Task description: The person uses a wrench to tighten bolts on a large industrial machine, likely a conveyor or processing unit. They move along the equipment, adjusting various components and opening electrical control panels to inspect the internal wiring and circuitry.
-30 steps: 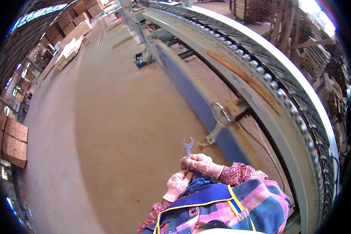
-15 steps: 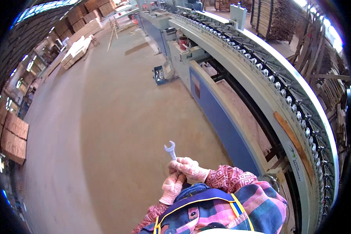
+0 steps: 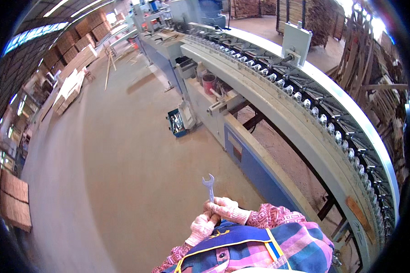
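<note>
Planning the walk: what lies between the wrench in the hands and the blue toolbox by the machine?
In the head view, only bare tan floor separates the wrench from the blue toolbox.

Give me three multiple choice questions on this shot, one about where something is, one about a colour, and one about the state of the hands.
1. Where does the open toolbox sit?
A. on the floor beside the machine
B. on top of the conveyor
C. in the person's lap

2. What colour is the machine's side panel?
A. green
B. blue
C. yellow

3. How is the open-end wrench held?
A. lying loose on the floor
B. hooked on the conveyor
C. upright, gripped at its lower end by gloved hands

Answers:
1. A, the toolbox rests on the concrete floor against the machine's base.
2. B, the panel below the conveyor is blue.
3. C, the right hand closes round the handle, the left hand meets it below, and the open jaw points up.
</note>
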`<control>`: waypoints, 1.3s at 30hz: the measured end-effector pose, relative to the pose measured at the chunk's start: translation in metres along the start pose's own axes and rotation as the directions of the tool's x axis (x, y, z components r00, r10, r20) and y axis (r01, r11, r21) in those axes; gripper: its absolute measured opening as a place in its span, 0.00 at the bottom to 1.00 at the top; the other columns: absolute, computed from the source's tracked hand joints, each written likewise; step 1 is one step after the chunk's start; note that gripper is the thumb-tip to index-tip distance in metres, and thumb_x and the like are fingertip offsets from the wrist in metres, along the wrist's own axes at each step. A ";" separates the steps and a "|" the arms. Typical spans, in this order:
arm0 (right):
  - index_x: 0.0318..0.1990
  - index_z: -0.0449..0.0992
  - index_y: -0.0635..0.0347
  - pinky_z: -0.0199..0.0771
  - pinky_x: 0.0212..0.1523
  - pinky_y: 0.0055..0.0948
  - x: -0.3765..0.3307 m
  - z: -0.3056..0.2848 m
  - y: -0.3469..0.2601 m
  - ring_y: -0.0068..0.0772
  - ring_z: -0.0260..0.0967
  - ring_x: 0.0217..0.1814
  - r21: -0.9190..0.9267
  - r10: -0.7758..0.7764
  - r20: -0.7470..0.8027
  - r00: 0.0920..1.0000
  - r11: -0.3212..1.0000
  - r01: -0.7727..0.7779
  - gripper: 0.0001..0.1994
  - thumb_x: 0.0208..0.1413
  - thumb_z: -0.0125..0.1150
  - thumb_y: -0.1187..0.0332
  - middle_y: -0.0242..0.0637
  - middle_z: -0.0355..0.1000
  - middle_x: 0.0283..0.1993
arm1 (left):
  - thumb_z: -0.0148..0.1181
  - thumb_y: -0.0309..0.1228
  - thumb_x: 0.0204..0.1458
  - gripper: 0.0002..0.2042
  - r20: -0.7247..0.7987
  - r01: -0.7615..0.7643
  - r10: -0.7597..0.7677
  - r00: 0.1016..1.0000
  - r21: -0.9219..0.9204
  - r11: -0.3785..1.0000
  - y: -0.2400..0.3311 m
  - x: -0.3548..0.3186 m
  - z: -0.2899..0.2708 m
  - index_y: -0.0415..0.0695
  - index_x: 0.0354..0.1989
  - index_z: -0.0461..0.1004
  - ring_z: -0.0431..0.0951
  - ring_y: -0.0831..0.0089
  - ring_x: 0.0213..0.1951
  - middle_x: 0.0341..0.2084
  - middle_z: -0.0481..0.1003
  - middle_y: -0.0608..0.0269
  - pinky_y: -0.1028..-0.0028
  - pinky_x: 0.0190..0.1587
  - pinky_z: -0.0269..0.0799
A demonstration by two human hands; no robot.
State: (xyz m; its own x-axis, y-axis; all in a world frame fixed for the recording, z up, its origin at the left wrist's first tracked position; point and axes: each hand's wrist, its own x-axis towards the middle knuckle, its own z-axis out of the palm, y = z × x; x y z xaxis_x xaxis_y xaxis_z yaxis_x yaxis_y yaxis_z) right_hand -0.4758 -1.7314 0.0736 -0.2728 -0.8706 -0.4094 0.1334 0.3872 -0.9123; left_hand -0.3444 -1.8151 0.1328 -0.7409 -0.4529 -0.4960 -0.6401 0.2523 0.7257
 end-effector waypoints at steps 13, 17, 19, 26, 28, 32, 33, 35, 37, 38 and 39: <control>0.42 0.79 0.49 0.73 0.43 0.33 0.196 -0.156 -0.110 0.39 0.75 0.42 -0.056 -0.363 -0.411 0.836 0.926 0.374 0.17 0.58 0.54 0.50 0.38 0.78 0.39 | 0.60 0.27 0.56 0.08 0.092 -0.250 0.325 0.941 -0.459 0.853 0.073 0.294 -0.106 0.45 0.44 0.77 0.75 0.81 0.38 0.34 0.79 0.70 0.76 0.44 0.71; 0.40 0.79 0.54 0.74 0.42 0.36 0.228 -0.189 -0.085 0.43 0.75 0.40 -0.146 -0.422 -0.634 0.648 0.888 0.436 0.12 0.55 0.61 0.59 0.41 0.76 0.36 | 0.64 0.25 0.52 0.03 0.354 -0.646 0.579 0.735 0.102 0.757 0.102 0.384 -0.122 0.42 0.34 0.79 0.76 0.80 0.35 0.30 0.79 0.65 0.75 0.39 0.73; 0.39 0.79 0.55 0.73 0.43 0.38 0.223 -0.200 -0.110 0.45 0.74 0.41 -0.134 -0.439 -0.688 0.578 0.860 0.493 0.11 0.51 0.63 0.60 0.42 0.76 0.37 | 0.63 0.22 0.51 0.09 0.468 -0.361 0.457 0.756 -0.284 0.888 0.118 0.404 -0.127 0.42 0.41 0.77 0.76 0.78 0.38 0.34 0.78 0.65 0.75 0.43 0.73; 0.33 0.75 0.57 0.71 0.39 0.38 0.179 -0.239 -0.094 0.45 0.73 0.38 -0.125 -0.266 -0.898 0.351 0.918 0.377 0.04 0.53 0.61 0.68 0.41 0.74 0.32 | 0.68 0.27 0.47 0.10 0.759 -0.641 0.406 0.509 0.020 0.767 0.183 0.458 -0.065 0.44 0.38 0.78 0.78 0.75 0.33 0.30 0.79 0.63 0.73 0.38 0.74; 0.37 0.77 0.58 0.72 0.43 0.36 0.164 -0.252 -0.076 0.43 0.75 0.42 0.067 -0.111 -0.894 0.433 0.925 0.375 0.08 0.55 0.60 0.64 0.42 0.76 0.35 | 0.69 0.30 0.46 0.08 0.753 -0.652 0.410 0.514 0.033 0.758 0.187 0.456 -0.033 0.44 0.34 0.79 0.78 0.74 0.28 0.25 0.79 0.62 0.72 0.33 0.73; 0.42 0.78 0.60 0.72 0.47 0.33 0.129 -0.284 -0.047 0.36 0.75 0.45 0.298 0.104 -0.869 0.483 0.891 0.343 0.15 0.56 0.60 0.57 0.42 0.77 0.39 | 0.68 0.37 0.47 0.11 0.769 -0.631 0.344 0.539 0.099 0.769 0.195 0.457 0.025 0.41 0.28 0.78 0.74 0.74 0.20 0.16 0.76 0.61 0.69 0.26 0.69; 0.41 0.78 0.60 0.72 0.46 0.32 0.119 -0.293 -0.044 0.34 0.75 0.44 0.299 0.110 -0.874 0.474 0.890 0.343 0.15 0.56 0.60 0.57 0.41 0.77 0.38 | 0.68 0.38 0.47 0.12 0.767 -0.641 0.326 0.553 0.142 0.754 0.209 0.450 0.037 0.41 0.27 0.78 0.74 0.74 0.20 0.16 0.76 0.61 0.69 0.26 0.69; 0.44 0.77 0.58 0.70 0.49 0.32 0.094 -0.311 -0.038 0.35 0.74 0.44 0.379 0.157 -0.838 0.523 0.856 0.351 0.18 0.57 0.58 0.54 0.39 0.77 0.39 | 0.68 0.40 0.46 0.14 0.760 -0.657 0.292 0.581 0.226 0.720 0.233 0.435 0.060 0.41 0.27 0.78 0.73 0.75 0.20 0.16 0.76 0.61 0.69 0.26 0.69; 0.47 0.76 0.57 0.69 0.50 0.32 0.086 -0.321 -0.018 0.34 0.73 0.46 0.501 0.201 -0.786 0.585 0.762 0.411 0.20 0.57 0.57 0.51 0.39 0.77 0.40 | 0.68 0.41 0.47 0.15 0.737 -0.669 0.364 0.570 0.159 0.726 0.242 0.426 0.086 0.40 0.27 0.78 0.72 0.77 0.20 0.16 0.75 0.61 0.70 0.25 0.68; 0.48 0.76 0.57 0.69 0.51 0.32 0.081 -0.325 -0.010 0.34 0.73 0.47 0.558 0.218 -0.757 0.616 0.706 0.436 0.21 0.57 0.57 0.50 0.39 0.77 0.41 | 0.68 0.42 0.47 0.15 0.725 -0.674 0.397 0.563 0.124 0.728 0.246 0.421 0.097 0.40 0.27 0.78 0.72 0.77 0.19 0.16 0.75 0.61 0.70 0.25 0.68; 0.49 0.75 0.55 0.68 0.52 0.32 0.071 -0.330 -0.009 0.34 0.72 0.49 0.481 0.247 -0.789 0.563 0.819 0.314 0.24 0.56 0.55 0.46 0.40 0.76 0.43 | 0.68 0.43 0.47 0.16 0.716 -0.641 0.403 0.570 0.080 0.763 0.249 0.416 0.104 0.40 0.29 0.78 0.71 0.78 0.19 0.15 0.75 0.61 0.72 0.26 0.68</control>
State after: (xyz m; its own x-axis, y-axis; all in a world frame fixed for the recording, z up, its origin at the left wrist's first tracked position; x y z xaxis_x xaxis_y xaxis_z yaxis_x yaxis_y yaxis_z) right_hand -0.8112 -1.6967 0.0488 -0.8719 -0.1550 -0.4644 0.4817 -0.1021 -0.8704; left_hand -0.8330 -1.8519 0.0578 -0.8259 0.4560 -0.3315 -0.0302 0.5514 0.8337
